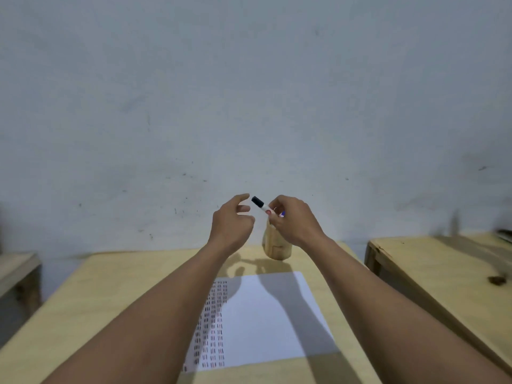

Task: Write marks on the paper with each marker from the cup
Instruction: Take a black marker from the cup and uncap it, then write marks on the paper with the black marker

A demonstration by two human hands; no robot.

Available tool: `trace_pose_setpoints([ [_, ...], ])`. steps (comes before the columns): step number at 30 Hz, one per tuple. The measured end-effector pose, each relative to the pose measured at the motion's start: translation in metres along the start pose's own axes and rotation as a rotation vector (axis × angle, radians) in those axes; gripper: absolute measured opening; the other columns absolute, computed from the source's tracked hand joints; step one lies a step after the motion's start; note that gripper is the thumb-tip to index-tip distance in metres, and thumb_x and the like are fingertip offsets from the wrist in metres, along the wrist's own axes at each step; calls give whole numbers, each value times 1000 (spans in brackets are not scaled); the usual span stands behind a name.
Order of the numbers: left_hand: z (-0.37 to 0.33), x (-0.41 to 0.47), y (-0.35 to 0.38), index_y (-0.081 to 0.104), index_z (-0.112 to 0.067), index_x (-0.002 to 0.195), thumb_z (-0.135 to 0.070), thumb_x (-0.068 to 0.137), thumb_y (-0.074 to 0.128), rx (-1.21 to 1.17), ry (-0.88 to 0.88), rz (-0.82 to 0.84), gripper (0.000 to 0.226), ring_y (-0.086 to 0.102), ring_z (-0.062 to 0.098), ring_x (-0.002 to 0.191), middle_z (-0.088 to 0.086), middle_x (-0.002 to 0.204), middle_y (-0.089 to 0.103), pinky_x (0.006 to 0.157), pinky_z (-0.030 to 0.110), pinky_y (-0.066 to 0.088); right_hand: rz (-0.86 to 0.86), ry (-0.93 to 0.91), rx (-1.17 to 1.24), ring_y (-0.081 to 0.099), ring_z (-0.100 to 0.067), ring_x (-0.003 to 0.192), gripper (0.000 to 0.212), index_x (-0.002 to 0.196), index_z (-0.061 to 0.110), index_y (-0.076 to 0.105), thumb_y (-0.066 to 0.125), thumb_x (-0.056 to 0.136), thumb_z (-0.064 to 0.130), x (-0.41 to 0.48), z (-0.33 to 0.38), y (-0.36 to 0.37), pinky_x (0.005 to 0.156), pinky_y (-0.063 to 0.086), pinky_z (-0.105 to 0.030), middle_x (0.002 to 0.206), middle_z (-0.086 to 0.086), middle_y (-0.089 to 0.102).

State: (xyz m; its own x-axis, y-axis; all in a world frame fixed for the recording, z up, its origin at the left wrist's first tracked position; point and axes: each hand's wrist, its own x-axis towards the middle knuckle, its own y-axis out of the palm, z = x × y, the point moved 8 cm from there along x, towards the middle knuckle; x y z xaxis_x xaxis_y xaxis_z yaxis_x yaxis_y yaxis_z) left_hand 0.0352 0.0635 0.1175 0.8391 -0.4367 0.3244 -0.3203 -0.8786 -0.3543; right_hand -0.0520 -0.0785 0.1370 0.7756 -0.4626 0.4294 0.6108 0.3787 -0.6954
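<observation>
The paper [266,320] lies flat on the bench [83,300], in front of the person, and its left side already carries several columns of short dark and reddish marks running from the near edge toward the far one; the rest of the sheet is blank. Judging by that, a good deal of marking is done, though how many markers remain to be used cannot be told. The cup [277,245] stands upright on the bench just beyond the far edge of the paper, partly hidden behind the right hand [293,220]; a small patch of blue shows beside that hand's fingers, perhaps another marker in the cup. The right hand is closed around a marker [260,205] with a white barrel and a black cap, held above the cup with the capped end pointing up and to the left. The left hand [232,223] is raised beside it, open and empty, thumb and fingers curled and spread toward the cap without touching it. The likely step in hand is pulling off the cap before writing. Both forearms reach forward over the paper, wrists lifted, casting shadows across the sheet.
</observation>
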Motion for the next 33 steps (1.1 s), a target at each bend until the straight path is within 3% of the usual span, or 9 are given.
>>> trace_pose_setpoints([
  [2,-5,-7,-6,65,-30,127,-8,83,65,-26,23,36,49,69,8,88,-9,107,71,65,17,50,43,-23,-19,59,-18,96,17,107,20,72,60,96,22,-9,7,5,71,47,-32,94,0,73],
  [6,-13,-15,-14,78,-28,97,-15,86,70,-46,72,30,19,71,9,81,-11,88,77,86,35,58,57,-23,-35,63,-20,101,21,110,19,74,58,96,18,-22,17,1,76,50,-32,101,-1,74],
  [8,-14,-17,-18,79,-25,93,-14,87,71,-61,70,4,14,69,9,75,-8,83,77,86,37,58,-49,-20,-32,61,-18,105,26,120,17,69,58,96,14,-32,22,-9,78,47,-31,111,1,69],
  [10,-13,-19,-23,79,-21,93,-13,87,71,-90,53,-33,13,69,12,73,-3,80,76,84,40,59,-237,64,49,59,-16,95,20,115,18,64,59,96,19,-52,23,-17,73,44,-30,107,3,63],
  [12,-11,-22,-28,79,-20,93,-13,87,72,-130,27,-47,11,73,19,81,3,80,76,84,42,59,-274,276,273,61,-16,78,12,96,16,61,59,95,27,-71,12,-5,67,48,-32,93,3,65],
  [14,-7,-27,-31,78,-17,95,-12,88,72,-180,-7,-21,11,73,26,89,11,86,76,82,39,57,-134,498,611,54,-14,59,25,83,15,59,61,94,37,-83,2,24,56,45,-28,75,1,61],
  [17,-2,-37,-31,75,-12,98,-11,88,73,-225,-60,81,11,72,27,94,15,95,76,80,39,56,29,682,1048,46,-11,53,29,97,14,69,67,94,43,-91,10,53,48,39,-24,70,1,57],
  [23,17,-45,-42,77,-15,96,-20,87,75,-216,-99,162,10,71,25,103,10,98,78,87,43,56,67,728,1344,48,-6,52,18,83,14,66,69,97,25,-91,32,78,42,42,-17,64,4,60],
  [33,43,-47,-68,78,-13,91,-23,90,72,-166,-95,33,12,74,18,96,7,90,78,83,42,61,-22,646,1424,55,-5,46,18,83,8,64,64,99,15,-85,39,102,46,49,-15,62,-1,60],
])
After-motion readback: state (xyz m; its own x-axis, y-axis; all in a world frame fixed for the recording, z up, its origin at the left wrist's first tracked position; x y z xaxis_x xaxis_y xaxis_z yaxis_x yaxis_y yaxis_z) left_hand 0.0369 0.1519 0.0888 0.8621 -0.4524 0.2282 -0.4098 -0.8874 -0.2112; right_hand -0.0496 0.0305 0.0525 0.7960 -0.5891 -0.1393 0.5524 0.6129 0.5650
